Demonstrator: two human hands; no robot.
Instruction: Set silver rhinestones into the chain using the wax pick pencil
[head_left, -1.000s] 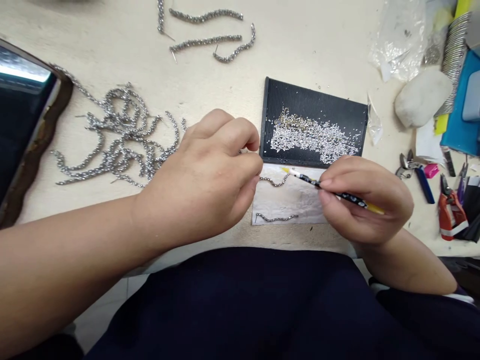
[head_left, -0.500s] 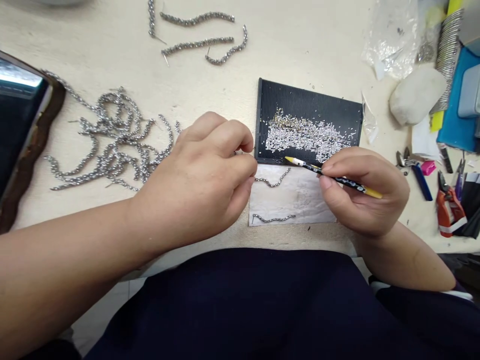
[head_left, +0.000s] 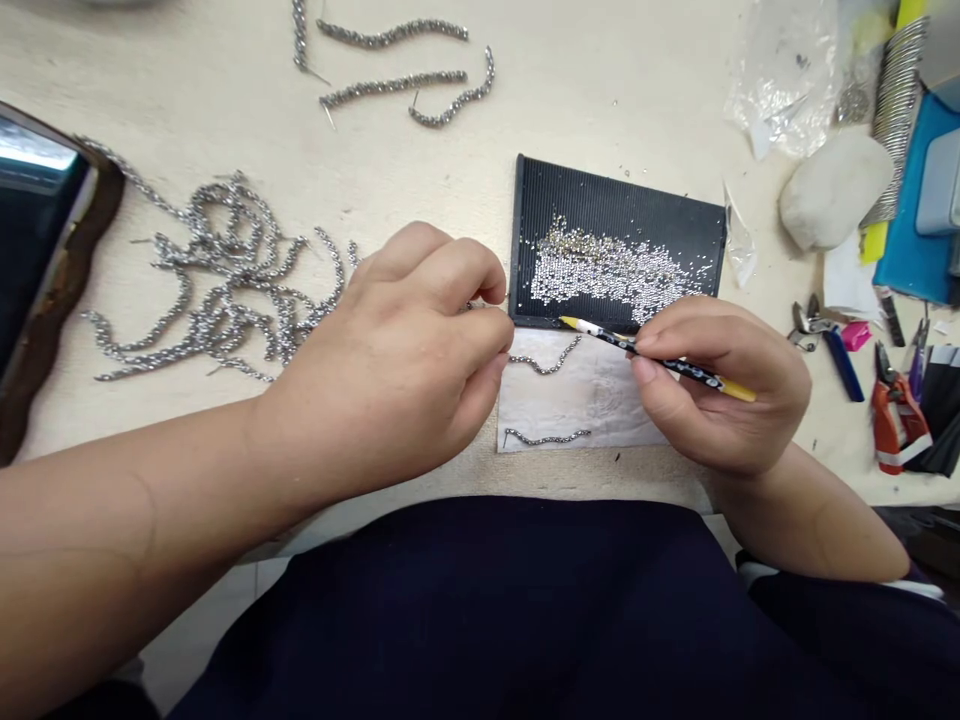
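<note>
My left hand is closed, thumb and forefinger pinching a thin silver rhinestone strand. Part of the strand shows between the fingers and part trails onto a white cloth; the rest is hidden. My right hand grips a black patterned pencil with a yellow tip, which points left over the near edge of a black ribbed tray. Many tiny silver rhinestones lie on the tray, partly in rows. A second short strand rests low on the cloth.
A tangled heap of silver strands lies left of my left hand, beside a dark-screened device. More strands lie at the back. On the right are a plastic bag, a whitish lump and orange-handled pliers.
The pencil tip has shifted slightly left along the tray's near edge, with my right hand. My left hand has stayed nearly still.
</note>
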